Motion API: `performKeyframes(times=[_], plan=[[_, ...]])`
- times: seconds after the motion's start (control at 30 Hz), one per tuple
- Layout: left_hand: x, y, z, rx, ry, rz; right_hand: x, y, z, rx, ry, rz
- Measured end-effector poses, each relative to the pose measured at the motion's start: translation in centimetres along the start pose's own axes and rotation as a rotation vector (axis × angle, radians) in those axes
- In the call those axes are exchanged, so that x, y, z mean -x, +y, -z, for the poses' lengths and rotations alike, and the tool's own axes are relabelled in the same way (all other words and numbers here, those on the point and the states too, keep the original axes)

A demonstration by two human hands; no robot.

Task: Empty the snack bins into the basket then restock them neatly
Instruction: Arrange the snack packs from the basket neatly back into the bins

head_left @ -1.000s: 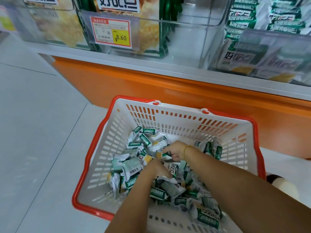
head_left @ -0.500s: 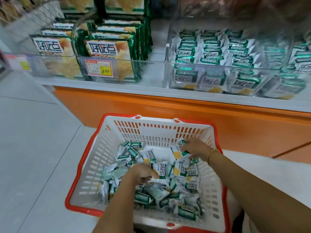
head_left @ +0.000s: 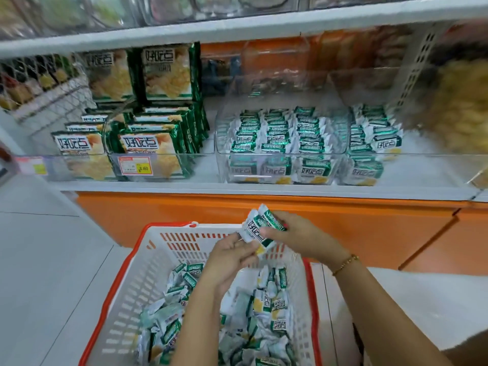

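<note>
A white basket with a red rim (head_left: 148, 276) stands on the floor below me, holding several small green-and-white snack packets (head_left: 266, 307). Above its far wall both hands meet on a small bunch of these snack packets (head_left: 260, 224). My right hand (head_left: 303, 239) grips the bunch from the right. My left hand (head_left: 229, 257) pinches its lower left corner. On the shelf behind, a clear plastic snack bin (head_left: 280, 165) holds tidy rows of the same packets, and a second clear bin (head_left: 369, 165) to its right holds more.
Large green snack bags (head_left: 137, 143) stand on the shelf's left behind a clear guard with a price tag (head_left: 136, 166). The orange cabinet front (head_left: 343, 223) runs below the shelf. Pale floor tiles (head_left: 52, 260) lie to the left of the basket.
Both hands have come up out of the basket's pile with a few packets and now hold them together above its far wall. The view has tilted up toward the shelf.
</note>
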State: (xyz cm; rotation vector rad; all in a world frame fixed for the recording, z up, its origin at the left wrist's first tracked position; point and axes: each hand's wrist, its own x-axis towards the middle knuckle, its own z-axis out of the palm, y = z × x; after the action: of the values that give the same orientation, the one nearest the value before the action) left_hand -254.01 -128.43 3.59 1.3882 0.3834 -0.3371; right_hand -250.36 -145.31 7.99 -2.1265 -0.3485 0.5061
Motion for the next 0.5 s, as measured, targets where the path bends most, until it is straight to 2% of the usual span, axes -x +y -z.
performKeyframes(times=[0.07, 0.23, 0.4, 0.5], plan=[[1.2, 2.4, -1.6, -0.028, 0.012, -0.126, 0.8, -1.6, 2.3, 0.000, 0.013, 0.045], [3.3, 8.4, -6.1, -0.084, -0.077, -0.382, 2.1, -4.5, 8.5, 0.124, 0.170, 0.119], [1.7, 14.1, -11.1, -0.202, -0.116, -0.571, 2.5, -8.7, 15.8, 0.272, 0.255, 0.120], [-1.5, 16.1, -12.4, -0.577, 0.005, -0.703, 2.0, -9.4, 21.7, 0.363, 0.326, 0.061]])
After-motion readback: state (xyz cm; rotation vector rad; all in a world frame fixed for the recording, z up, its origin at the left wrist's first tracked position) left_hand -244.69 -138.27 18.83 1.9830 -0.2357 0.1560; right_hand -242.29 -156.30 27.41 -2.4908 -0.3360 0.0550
